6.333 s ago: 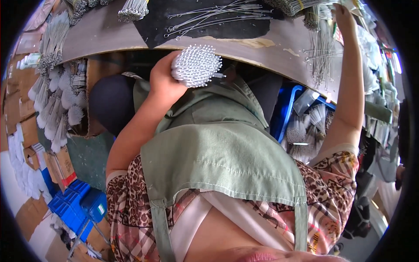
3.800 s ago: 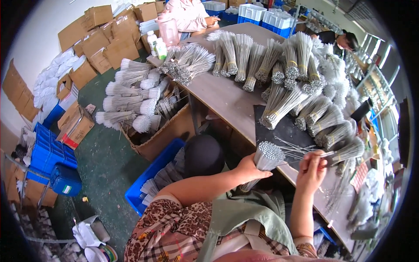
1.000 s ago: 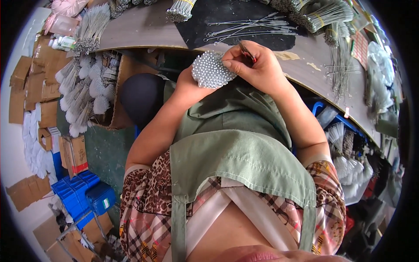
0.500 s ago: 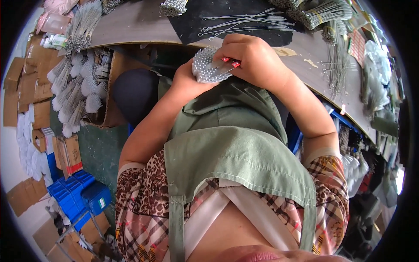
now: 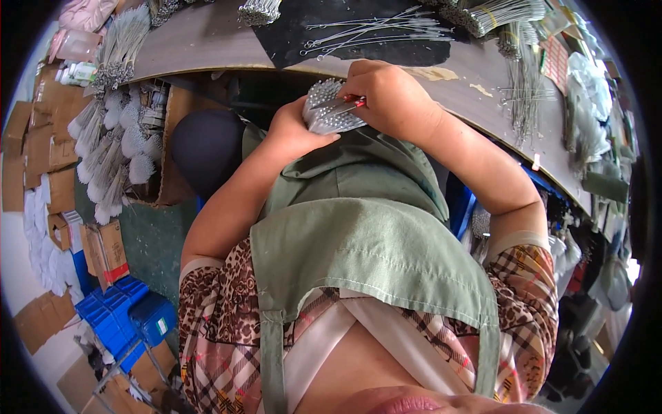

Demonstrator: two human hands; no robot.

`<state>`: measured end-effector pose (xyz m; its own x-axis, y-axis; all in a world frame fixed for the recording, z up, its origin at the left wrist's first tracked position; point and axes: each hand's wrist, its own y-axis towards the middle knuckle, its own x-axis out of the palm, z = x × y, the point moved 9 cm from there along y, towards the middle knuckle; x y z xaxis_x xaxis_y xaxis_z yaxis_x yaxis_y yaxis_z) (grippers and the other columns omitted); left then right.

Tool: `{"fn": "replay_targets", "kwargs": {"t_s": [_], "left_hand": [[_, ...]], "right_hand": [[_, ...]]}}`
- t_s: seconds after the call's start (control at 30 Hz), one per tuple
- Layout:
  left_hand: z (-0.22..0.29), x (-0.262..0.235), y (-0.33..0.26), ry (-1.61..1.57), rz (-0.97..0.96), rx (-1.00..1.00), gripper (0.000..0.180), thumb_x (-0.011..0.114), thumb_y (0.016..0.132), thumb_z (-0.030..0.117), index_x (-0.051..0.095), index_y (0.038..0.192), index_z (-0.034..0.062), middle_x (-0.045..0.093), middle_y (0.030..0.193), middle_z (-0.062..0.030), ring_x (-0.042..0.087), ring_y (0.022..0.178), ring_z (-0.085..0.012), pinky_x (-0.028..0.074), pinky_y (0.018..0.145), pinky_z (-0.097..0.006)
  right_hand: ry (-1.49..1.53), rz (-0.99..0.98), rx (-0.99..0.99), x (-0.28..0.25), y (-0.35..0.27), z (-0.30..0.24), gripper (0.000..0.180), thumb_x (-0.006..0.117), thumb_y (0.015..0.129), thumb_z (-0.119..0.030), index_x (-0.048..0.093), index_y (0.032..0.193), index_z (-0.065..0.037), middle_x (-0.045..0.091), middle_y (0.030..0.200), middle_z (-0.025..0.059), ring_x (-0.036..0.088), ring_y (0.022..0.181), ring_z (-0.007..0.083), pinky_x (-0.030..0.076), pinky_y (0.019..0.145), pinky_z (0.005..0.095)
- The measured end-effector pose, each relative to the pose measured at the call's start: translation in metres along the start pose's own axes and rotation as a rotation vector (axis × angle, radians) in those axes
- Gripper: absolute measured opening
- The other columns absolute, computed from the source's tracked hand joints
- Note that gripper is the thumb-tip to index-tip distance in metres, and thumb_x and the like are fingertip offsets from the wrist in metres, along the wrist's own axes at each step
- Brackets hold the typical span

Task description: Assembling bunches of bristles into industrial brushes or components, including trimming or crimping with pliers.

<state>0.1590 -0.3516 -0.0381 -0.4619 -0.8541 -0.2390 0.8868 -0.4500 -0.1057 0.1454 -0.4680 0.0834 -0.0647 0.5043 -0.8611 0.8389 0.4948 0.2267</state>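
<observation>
Red-handled tool (image 5: 354, 103) now across bundle (image 5: 332, 123)

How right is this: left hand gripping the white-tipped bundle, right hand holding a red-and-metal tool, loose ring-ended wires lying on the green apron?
One slip: the head view shows the loose ring-ended wires on the black mat, not the green apron. The left hand does grip the white-tipped bundle, and the right hand the tool.

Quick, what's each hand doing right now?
Left hand: closed around a bundle of white-tipped rods.
Right hand: closed on a red-and-metal tool, over the bundle.
</observation>
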Motion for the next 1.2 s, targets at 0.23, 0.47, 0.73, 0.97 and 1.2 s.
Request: {"fn": "replay_targets", "kwargs": {"t_s": [0.23,0.47,0.73,0.97,1.2], "left_hand": [[0.018,0.007,0.007,0.123,-0.04,0.04,0.059,0.083,0.059,0.021,0.057,0.108,0.0023,0.066,0.097,-0.0099,0.063,0.09,-0.0187,0.049,0.083,-0.032],[0.033,0.02,0.021,0.207,-0.111,0.09,0.059,0.083,0.061,0.02,0.056,0.11,0.0016,0.066,0.099,-0.0121,0.063,0.09,-0.0174,0.049,0.081,-0.031],[0.051,0.028,0.012,0.088,-0.213,0.192,0.056,0.081,0.065,0.019,0.055,0.111,-0.0001,0.065,0.101,-0.0121,0.061,0.094,-0.0181,0.047,0.083,-0.032],[0.051,0.035,0.021,0.177,-0.14,0.224,0.046,0.077,0.068,0.02,0.058,0.105,0.0014,0.065,0.094,-0.0175,0.064,0.087,-0.0301,0.049,0.078,-0.035],[0.036,0.013,0.011,0.307,-0.095,0.135,0.04,0.077,0.067,0.017,0.062,0.101,0.0028,0.066,0.088,-0.017,0.065,0.083,-0.0301,0.049,0.075,-0.034]], "right_hand": [[-0.013,0.219,-0.189,-0.018,-0.011,-0.004,0.017,0.062,0.065,-0.001,0.06,0.081,-0.003,0.055,0.087,0.0112,0.055,0.087,0.0313,0.047,0.075,0.0388],[-0.061,0.218,-0.111,-0.037,-0.012,0.015,0.015,0.059,0.067,-0.003,0.061,0.082,-0.003,0.057,0.087,0.0103,0.057,0.086,0.0304,0.047,0.079,0.0366],[-0.008,0.277,-0.155,-0.069,-0.013,0.006,0.017,0.061,0.065,0.003,0.056,0.081,-0.001,0.054,0.082,0.0122,0.055,0.082,0.0331,0.046,0.073,0.0383],[-0.076,0.165,-0.068,-0.081,-0.022,0.015,0.016,0.061,0.067,0.0,0.059,0.083,-0.002,0.057,0.083,0.013,0.056,0.083,0.0339,0.047,0.073,0.0388],[-0.426,0.455,0.443,-0.203,-0.045,0.121,0.019,0.057,0.091,-0.026,0.063,0.098,-0.009,0.066,0.084,0.0055,0.059,0.072,0.0105,0.047,0.066,0.0263]]}}
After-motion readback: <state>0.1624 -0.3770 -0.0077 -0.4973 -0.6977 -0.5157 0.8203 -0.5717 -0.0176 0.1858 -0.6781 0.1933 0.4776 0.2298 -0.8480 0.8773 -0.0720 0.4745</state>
